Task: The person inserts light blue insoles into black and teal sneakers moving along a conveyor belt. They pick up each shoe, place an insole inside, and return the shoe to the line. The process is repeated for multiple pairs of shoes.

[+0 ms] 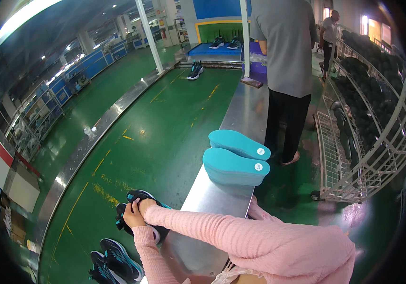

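Both my hands are together at the lower left, on a pair of black sneakers (157, 232) with teal trim and white soles. My left hand (133, 214) has its fingers at the collar and heel of the shoes. Beside it, my right hand (146, 206) grips the upper shoe, partly hiding it. Two stacks of teal insoles, a rear one (236, 142) and a front one (235, 163), lie side by side on the metal ledge (210, 198), each top insole bearing a round white mark. Another pair of black sneakers (117, 262) rests on the green surface near the bottom edge.
A person in a grey shirt (284, 46) stands beyond the insoles, near a phone (251, 82) on the ledge. A wire rack cart (338, 177) of dark items stands at right. Farther along the green conveyor sits a sneaker (195, 71). Another person (329, 35) is at back right.
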Motion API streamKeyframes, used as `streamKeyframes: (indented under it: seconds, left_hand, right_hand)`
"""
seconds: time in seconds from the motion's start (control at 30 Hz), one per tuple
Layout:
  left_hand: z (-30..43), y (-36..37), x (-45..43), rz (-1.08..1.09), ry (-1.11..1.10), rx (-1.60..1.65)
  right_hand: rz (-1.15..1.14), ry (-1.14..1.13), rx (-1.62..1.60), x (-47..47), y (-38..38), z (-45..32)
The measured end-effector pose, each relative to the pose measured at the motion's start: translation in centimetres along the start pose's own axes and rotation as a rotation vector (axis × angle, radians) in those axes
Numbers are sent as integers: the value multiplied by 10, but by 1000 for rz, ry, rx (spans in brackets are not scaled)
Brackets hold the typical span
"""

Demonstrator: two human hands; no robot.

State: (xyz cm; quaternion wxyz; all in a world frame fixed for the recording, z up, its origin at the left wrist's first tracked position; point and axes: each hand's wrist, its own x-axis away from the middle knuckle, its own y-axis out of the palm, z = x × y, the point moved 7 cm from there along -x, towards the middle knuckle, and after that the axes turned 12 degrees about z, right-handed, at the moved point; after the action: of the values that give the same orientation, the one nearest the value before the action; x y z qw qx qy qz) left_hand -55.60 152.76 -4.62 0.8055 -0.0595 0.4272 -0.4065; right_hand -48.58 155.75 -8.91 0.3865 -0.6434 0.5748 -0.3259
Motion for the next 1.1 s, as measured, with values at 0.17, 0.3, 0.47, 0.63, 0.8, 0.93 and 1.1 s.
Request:
streamKeyframes:
  seconds: [0.17,0.3,0.47,0.63,0.8,0.93,1.1]
  left_hand:
    - [0,-4,2,28,17,40]
    - [-27,-6,-13,40,42,5]
    - [-8,11,-6,-20,117,-51]
    - [46,-6,1,-311,327,-205]
    - [31,39,25,-1120,142,-983]
    - [-14,43,23,-1265,179,-1171]
    - [4,48,28,-1232,360,-1219]
  right_hand:
    - [-39,-16,-36,5,-2,-6]
    - [-93,115,-165,1,8,-10]
    - [-31,-391,-124,80,-67,-6]
    - [-469,-658,-1151,249,-335,-27]
    - [-426,-926,-1593,301,-406,-5]
    - [-92,-990,-1809,330,-425,3]
    - [-284,-768,-1947,335,-416,19]
